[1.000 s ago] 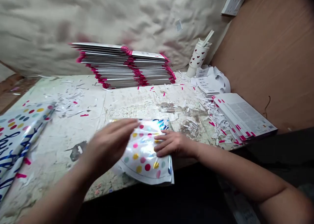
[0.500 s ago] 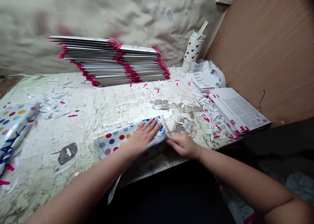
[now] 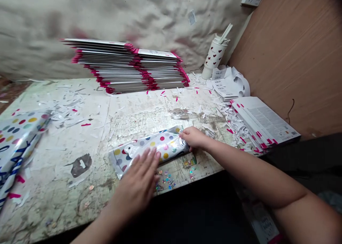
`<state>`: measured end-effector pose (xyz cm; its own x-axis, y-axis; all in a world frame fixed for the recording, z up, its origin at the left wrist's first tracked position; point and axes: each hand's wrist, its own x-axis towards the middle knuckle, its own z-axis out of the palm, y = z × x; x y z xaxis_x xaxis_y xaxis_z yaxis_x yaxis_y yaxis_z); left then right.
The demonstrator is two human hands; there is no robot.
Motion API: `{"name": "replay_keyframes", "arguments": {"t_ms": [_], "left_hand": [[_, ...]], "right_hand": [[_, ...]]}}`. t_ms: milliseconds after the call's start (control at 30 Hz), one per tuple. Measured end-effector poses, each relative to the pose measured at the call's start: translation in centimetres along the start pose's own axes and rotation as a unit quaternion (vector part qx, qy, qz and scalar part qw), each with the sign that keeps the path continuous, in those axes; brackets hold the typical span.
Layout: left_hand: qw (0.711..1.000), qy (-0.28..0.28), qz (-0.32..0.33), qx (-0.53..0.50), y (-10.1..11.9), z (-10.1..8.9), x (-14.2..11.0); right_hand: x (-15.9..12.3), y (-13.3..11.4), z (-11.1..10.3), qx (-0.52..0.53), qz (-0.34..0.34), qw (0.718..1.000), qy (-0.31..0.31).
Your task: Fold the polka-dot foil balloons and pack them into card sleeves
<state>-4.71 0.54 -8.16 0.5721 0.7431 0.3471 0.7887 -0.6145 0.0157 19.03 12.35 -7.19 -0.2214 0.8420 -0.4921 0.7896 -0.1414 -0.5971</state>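
Head view, looking down at a scarred, paint-flecked bench (image 3: 53, 158) with both forearms reaching in from the near side. A polka-dot foil packet (image 3: 151, 149) lies flat and slantwise near the bench's near edge, a little right of centre, its long side running from near left up to far right. The left hand (image 3: 136, 190) sits at the packet's near side, open, with its fingers (image 3: 146, 162) spread wide and straight; their tips lie over the packet's near edge, slightly blurred, and hold nothing. The right hand (image 3: 193, 137) is at the packet's right end, fingers curled over the foil and holding that end down against the bench.

Just in front of the packet, shiny sequins (image 3: 167, 179) lie scattered beside a small card (image 3: 189, 161). A roll of dotted wrap (image 3: 18, 147) lies at the far left edge of the bench, well apart from the hands. Along the far side sits a long stack of flat packs (image 3: 125, 65) with pink-tipped edges. To its right stand a white heart-print cup (image 3: 213, 55) with a straw and a heap of labels (image 3: 224, 83). Printed sheets (image 3: 263, 122) lie at the right, among paper scraps (image 3: 69, 108) strewn over the bench.
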Motion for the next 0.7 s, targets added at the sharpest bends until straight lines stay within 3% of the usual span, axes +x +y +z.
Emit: {"name": "replay_keyframes", "arguments": {"t_ms": [67, 167, 233, 300, 333, 433, 467, 500, 600, 700], "left_hand": [[0.999, -0.028, 0.014, 0.022, 2.2, 1.4, 0.2], [0.998, -0.062, -0.007, 0.028, 2.4, 3.0, -0.4], [0.997, -0.077, -0.015, 0.011, 1.8, 3.3, -0.8], [0.996, -0.085, -0.018, -0.001, 1.4, 3.2, -1.0], [0.996, -0.089, -0.018, -0.003, 1.3, 3.1, -1.0], [0.995, -0.102, -0.02, -0.008, 1.4, 2.9, -0.9], [0.994, -0.103, -0.022, -0.012, 1.4, 2.9, -0.9], [0.994, -0.102, -0.024, -0.017, 1.4, 2.9, -0.9], [0.994, -0.103, -0.024, -0.025, 1.4, 2.9, -1.0], [0.993, -0.113, -0.029, -0.026, 1.6, 2.6, -0.5]], "right_hand": [[-0.4, -0.1, 0.0, -0.029, 0.004, 0.999, 0.018], [-1.4, -0.6, 0.7, -0.088, -0.016, 0.99, 0.112], [-1.8, -0.9, 1.7, -0.168, -0.121, 0.962, 0.178], [-1.8, -0.9, 2.6, -0.245, -0.232, 0.925, 0.175], [-1.7, -0.8, 2.9, -0.269, -0.25, 0.917, 0.155], [-1.8, 0.1, 2.7, -0.28, -0.177, 0.932, 0.15], [-2.1, 0.5, 2.5, -0.286, -0.191, 0.926, 0.156], [-2.5, 0.9, 2.2, -0.298, -0.24, 0.911, 0.155], [-4.1, 1.7, 1.8, -0.354, -0.416, 0.826, 0.136], [-5.4, 1.3, 1.8, -0.385, -0.423, 0.797, 0.193]]}}
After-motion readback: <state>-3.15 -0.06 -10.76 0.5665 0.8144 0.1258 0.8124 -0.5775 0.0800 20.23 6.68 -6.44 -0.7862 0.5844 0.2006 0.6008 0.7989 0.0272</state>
